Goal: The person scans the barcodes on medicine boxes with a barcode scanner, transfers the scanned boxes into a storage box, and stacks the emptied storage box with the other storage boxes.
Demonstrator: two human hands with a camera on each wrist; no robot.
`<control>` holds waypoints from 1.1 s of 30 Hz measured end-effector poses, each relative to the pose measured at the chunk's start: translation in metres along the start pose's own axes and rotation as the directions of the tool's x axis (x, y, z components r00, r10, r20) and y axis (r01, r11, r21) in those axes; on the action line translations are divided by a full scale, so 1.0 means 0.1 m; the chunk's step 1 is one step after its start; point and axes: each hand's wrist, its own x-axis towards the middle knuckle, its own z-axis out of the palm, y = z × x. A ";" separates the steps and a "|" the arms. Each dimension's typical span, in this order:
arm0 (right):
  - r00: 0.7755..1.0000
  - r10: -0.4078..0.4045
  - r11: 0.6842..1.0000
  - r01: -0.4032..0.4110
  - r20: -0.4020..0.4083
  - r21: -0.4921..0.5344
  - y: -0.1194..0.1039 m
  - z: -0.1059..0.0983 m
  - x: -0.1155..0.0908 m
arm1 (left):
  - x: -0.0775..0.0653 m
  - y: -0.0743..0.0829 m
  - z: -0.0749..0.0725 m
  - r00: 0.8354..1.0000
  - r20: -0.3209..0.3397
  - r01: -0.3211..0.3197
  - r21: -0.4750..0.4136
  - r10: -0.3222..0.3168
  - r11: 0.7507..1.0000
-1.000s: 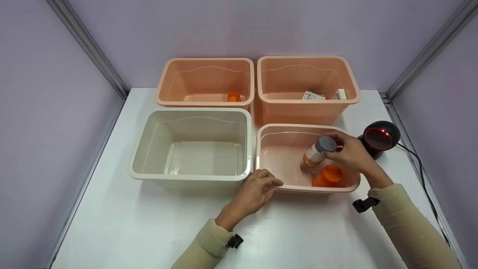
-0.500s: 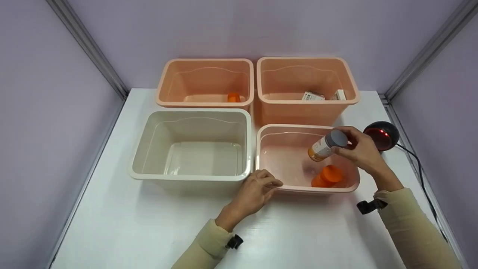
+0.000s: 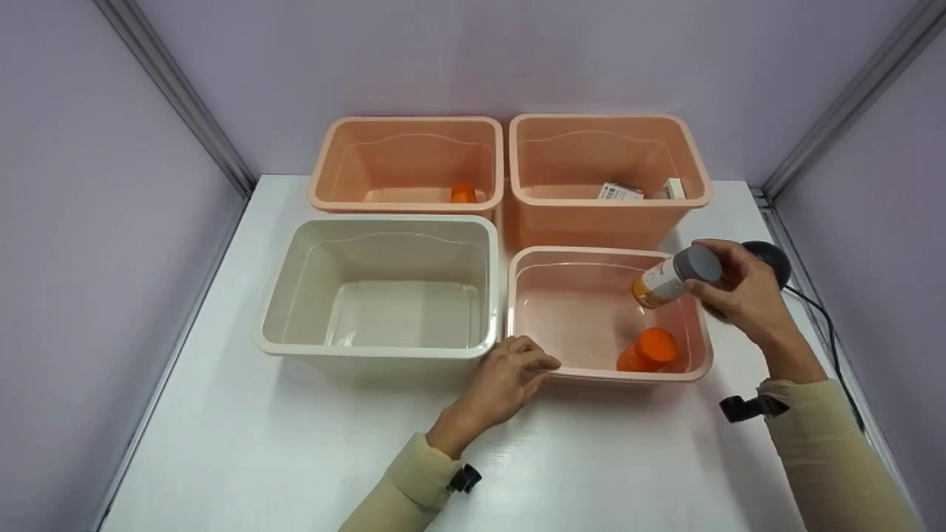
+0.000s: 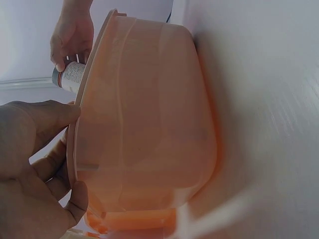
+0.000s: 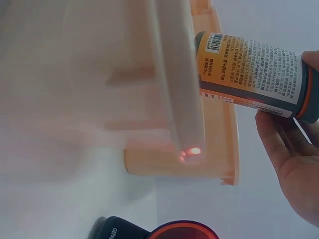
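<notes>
My right hand (image 3: pixel 754 292) holds a bottle (image 3: pixel 665 279) with a grey cap and an orange-and-white label. The bottle is tilted, its base over the right part of the front pink bin (image 3: pixel 569 318). Small print and a barcode show on the bottle in the right wrist view (image 5: pixel 249 69). With thumb and fingers, my left hand (image 3: pixel 510 377) grips the near rim of that bin. Inside it, at the near right, is an orange bottle (image 3: pixel 649 349) with an orange lid. A black barcode scanner (image 3: pixel 772 262) stands behind my right hand, partly hidden.
A cream bin (image 3: pixel 403 314) stands left of the front pink bin. Behind are two taller salmon bins: the left one (image 3: pixel 392 162) has an orange item inside, the right one (image 3: pixel 591 222) white boxes. The scanner's cable (image 3: pixel 824 325) trails along the table's right side.
My right hand has lifted the grey-capped bottle and carried it right, towards the scanner, tilting it further. The scanner is now more covered by the hand. My left hand has stayed put.
</notes>
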 end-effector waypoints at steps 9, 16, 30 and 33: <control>0.996 -0.051 0.995 0.057 -0.073 0.078 0.03 -0.14 -0.06 | 0.00 0.00 0.00 1.000 -0.004 -0.007 0.017 0.007 1.000; 0.989 -0.045 0.975 0.074 -0.139 0.211 0.07 -0.24 -0.09 | 0.01 0.00 0.00 1.000 -0.003 -0.016 0.028 0.016 0.999; 0.947 0.004 0.925 0.119 -0.322 0.361 0.12 -0.45 -0.15 | 0.01 -0.01 0.01 1.000 -0.012 -0.015 0.015 0.015 1.000; 0.930 0.039 0.939 0.091 -0.365 0.332 0.14 -0.48 -0.16 | 0.02 -0.01 0.01 1.000 -0.010 -0.011 0.011 0.011 1.000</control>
